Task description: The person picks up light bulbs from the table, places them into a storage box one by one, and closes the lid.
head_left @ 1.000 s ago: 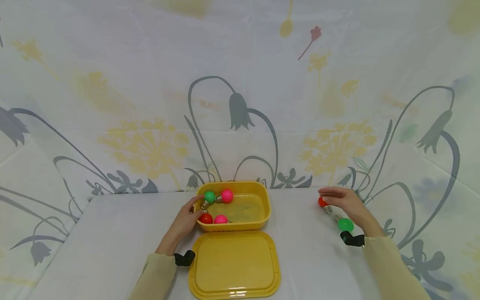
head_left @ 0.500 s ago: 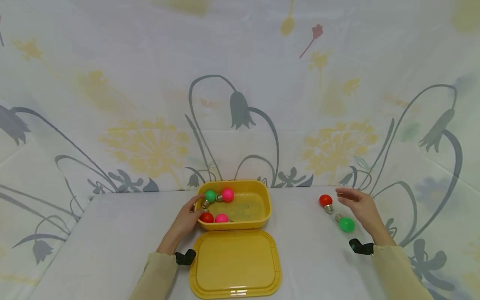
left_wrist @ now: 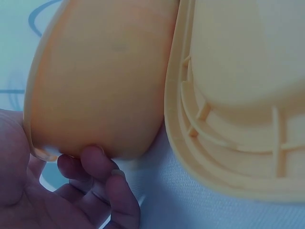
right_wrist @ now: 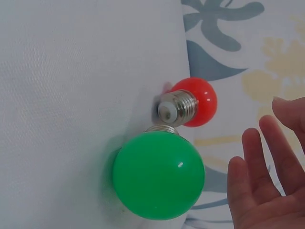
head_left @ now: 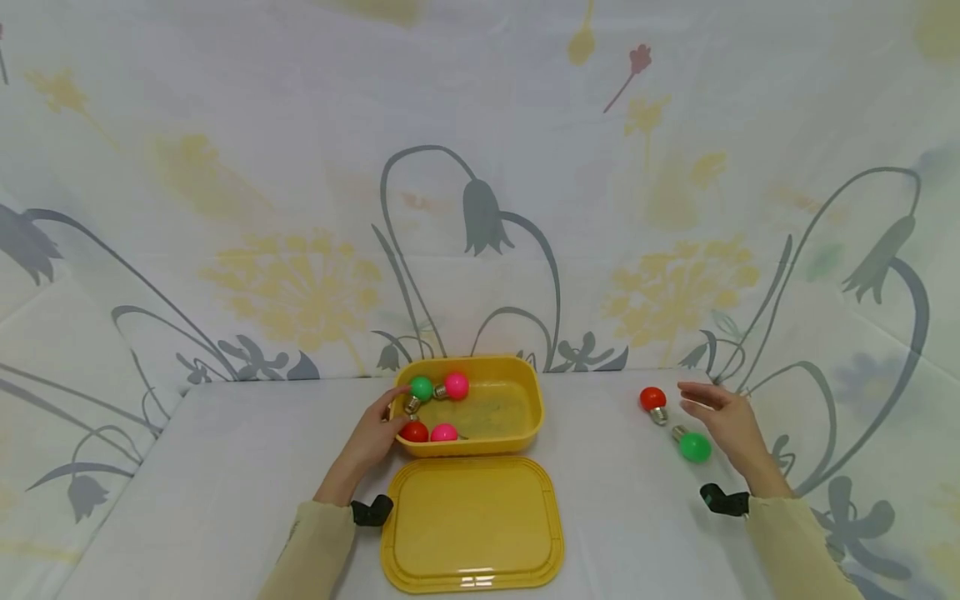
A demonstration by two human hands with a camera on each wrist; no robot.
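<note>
My left hand (head_left: 371, 435) grips the left end of a yellow plastic box (head_left: 498, 451), fingers curled against its outer wall (left_wrist: 100, 86) in the left wrist view. Inside the box lie a green light bulb (head_left: 422, 387) and a red one (head_left: 415, 431) near that hand, plus two pink bulbs (head_left: 457, 385). Off to the right, my right hand (head_left: 731, 425) hovers with relaxed fingers, holding nothing. Just left of it, a red bulb (head_left: 652, 399) and a green bulb (head_left: 695, 447) lie on the white cloth, their metal bases toward each other.
A yellow lid (head_left: 472, 525) lies flat directly in front of the box, its ridged rim (left_wrist: 205, 176) close to the box wall. A flower-printed cloth (head_left: 480, 125) rises behind the white table surface (head_left: 607, 500).
My right hand has drawn back to the right, away from the red bulb, which is now fully in sight. The left hand stays on the box.
</note>
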